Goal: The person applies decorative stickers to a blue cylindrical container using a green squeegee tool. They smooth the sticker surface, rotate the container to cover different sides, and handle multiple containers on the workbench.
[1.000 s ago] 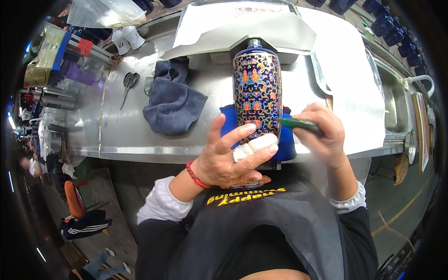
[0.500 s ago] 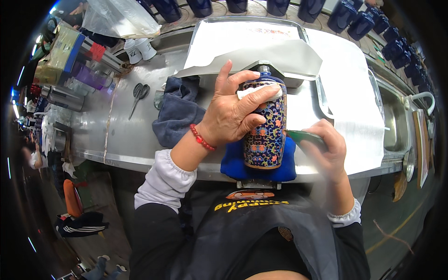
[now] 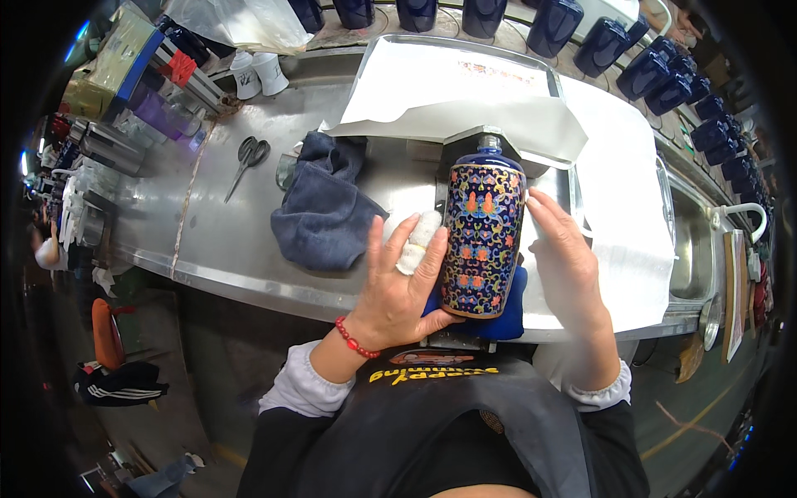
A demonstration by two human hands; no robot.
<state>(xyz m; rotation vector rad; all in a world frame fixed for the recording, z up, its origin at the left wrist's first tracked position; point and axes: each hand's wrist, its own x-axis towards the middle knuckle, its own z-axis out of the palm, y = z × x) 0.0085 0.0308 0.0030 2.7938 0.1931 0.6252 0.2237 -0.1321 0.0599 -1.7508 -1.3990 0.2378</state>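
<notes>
A dark blue bottle [image 3: 486, 241] with a colourful floral pattern lies in front of me, its neck toward a dark angled support [image 3: 452, 149] and its base over a blue cloth pad [image 3: 510, 307]. Along the bottle's left side rests my left hand [image 3: 390, 290], the thumb at its lower corner. A white wrap [image 3: 421, 241] covers one of that hand's fingers. My right hand [image 3: 569, 257], partly blurred, has its fingertips against the bottle's right edge, so the bottle is held between both hands. Its palm side is hidden; no green tool shows there now.
To the left lie a dark grey-blue towel [image 3: 328, 207] and black scissors [image 3: 246, 166] on the metal bench. Beyond are a paper-lined tray [image 3: 448, 75] and two white cups [image 3: 270, 75]. Several blue bottles [image 3: 552, 25] line the back; a sink [image 3: 689, 224] is at right.
My left hand has moved from the bottle's upper front down to its left side. The bottle shows a different patterned face. The green tool in my right hand has gone out of sight.
</notes>
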